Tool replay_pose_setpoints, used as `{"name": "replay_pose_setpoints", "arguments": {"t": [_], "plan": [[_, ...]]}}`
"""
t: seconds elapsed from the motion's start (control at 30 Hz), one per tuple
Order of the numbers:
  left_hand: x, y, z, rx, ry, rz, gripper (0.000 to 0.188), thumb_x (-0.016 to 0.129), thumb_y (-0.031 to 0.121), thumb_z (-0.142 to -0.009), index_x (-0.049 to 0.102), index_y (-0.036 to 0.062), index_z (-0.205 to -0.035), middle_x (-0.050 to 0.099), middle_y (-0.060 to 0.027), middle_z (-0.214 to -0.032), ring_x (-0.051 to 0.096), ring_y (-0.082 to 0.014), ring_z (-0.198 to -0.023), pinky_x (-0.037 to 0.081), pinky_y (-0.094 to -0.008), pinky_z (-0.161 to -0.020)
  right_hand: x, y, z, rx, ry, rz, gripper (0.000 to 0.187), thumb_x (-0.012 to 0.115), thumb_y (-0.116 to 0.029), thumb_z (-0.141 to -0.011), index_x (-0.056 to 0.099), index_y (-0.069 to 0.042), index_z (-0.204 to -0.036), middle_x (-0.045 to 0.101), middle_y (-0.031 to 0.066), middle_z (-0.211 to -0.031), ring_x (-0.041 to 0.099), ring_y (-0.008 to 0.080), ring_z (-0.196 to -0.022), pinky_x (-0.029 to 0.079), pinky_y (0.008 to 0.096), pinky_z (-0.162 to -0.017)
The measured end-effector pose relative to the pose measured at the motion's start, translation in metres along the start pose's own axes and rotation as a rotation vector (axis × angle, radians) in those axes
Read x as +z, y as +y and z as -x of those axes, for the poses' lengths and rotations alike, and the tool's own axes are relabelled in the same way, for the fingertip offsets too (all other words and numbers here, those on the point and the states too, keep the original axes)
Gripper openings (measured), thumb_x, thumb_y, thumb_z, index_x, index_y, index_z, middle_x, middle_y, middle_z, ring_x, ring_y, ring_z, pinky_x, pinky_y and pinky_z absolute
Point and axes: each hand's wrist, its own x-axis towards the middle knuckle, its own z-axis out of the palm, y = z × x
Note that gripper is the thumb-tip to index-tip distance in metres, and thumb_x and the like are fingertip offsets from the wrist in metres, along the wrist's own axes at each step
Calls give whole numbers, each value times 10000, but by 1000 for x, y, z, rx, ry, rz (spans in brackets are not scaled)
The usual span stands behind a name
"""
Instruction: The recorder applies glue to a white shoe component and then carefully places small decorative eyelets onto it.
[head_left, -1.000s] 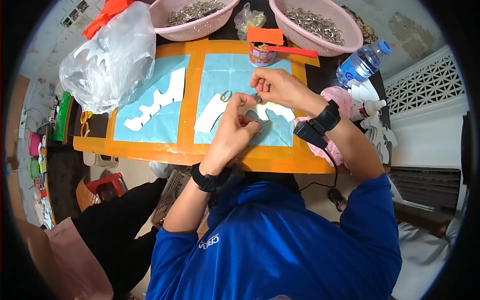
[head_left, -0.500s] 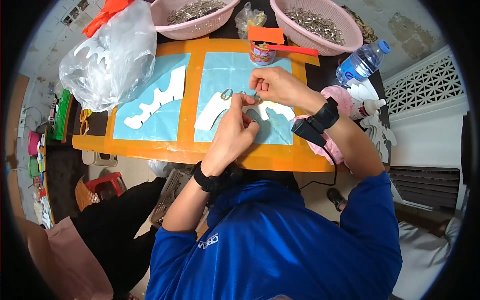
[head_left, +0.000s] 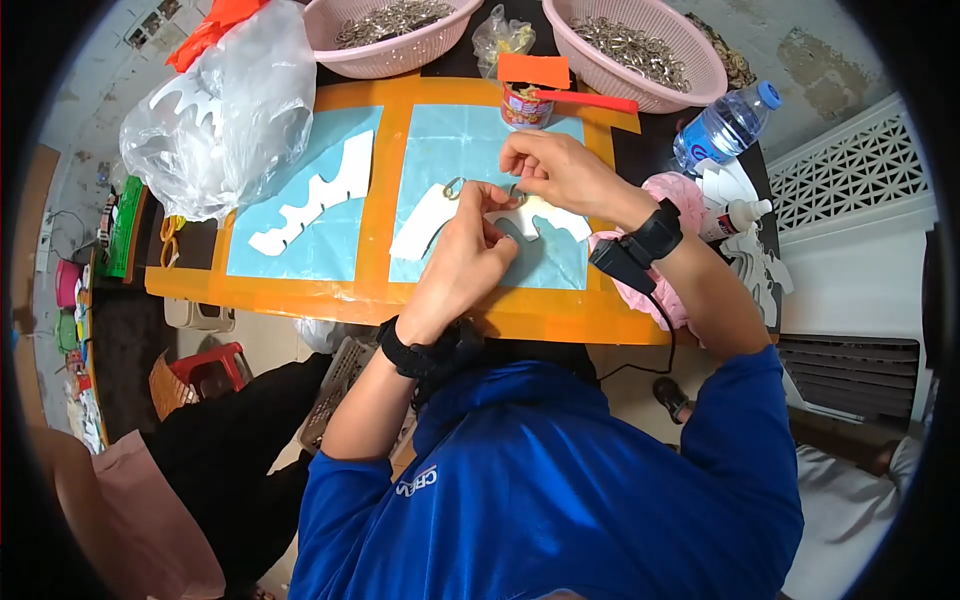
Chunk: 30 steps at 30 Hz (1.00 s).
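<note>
A white curved cut-out piece with a notched edge lies on the blue sheet in front of me. My left hand is over its middle, fingers bent and closed on it. One metal ring shows on the piece just left of those fingers. My right hand hovers over the piece's right part, with fingers curled and thumb and forefinger drawn together. A second ring is at its fingertips; whether it is gripped is hidden. A similar white cut-out lies on the left blue sheet.
Two pink baskets of metal rings stand at the back. Between them is a small tub with a red stick across it. A plastic bag sits left; a water bottle and pink bundle are right. Another person is at left.
My left fingers have shifted slightly over the white piece. My right thumb and forefinger have come a little lower, toward the second ring. The surrounding objects keep their places.
</note>
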Motion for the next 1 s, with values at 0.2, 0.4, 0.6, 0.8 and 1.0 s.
{"name": "replay_pose_setpoints", "arguments": {"t": [0.2, 0.4, 0.6, 0.8, 1.0], "plan": [[1, 4, 5, 5, -4, -3, 406, 575, -91, -860, 430, 25, -1221, 626, -101, -1269, 516, -83, -801, 472, -241, -753, -2, 1, 3, -31, 7, -53, 200, 674, 59, -843, 588, 1, -1014, 674, 143, -901, 685, 276, -830, 544, 381, -747], [2, 7, 5, -2, 1, -20, 407, 575, -90, -858, 431, 21, -1222, 625, -106, -1279, 516, -90, -803, 473, -247, -751, 2, -1, 5, -46, 39, -15, 208, 692, 42, -846, 589, -5, -1021, 661, 134, -849, 666, 268, -788, 534, 370, -718], [1, 3, 5, -7, -6, -18, 410, 573, -96, -859, 431, 26, -1224, 618, -102, -1295, 532, -87, -823, 478, -244, -762, 5, 7, 7, -30, 30, -57, 169, 677, 6, -869, 592, -5, -1014, 655, 127, -828, 660, 262, -767, 532, 368, -707], [-4, -1, 0, -81, -41, 254, 410, 585, -92, -873, 453, 44, -1236, 613, -94, -1284, 593, -98, -892, 502, -245, -794, 5, 3, 9, -39, 43, -36, 188, 663, 0, -864, 582, -4, -1034, 647, 121, -824, 658, 265, -767, 535, 369, -708], [-8, 1, 1, -114, 10, 367, 389, 635, -60, -854, 472, 30, -1195, 558, -97, -1228, 614, -122, -863, 514, -270, -740, 5, 1, 8, -40, 26, -9, 208, 686, -11, -878, 590, -6, -1062, 616, 55, -865, 591, 146, -785, 520, 287, -750]]}}
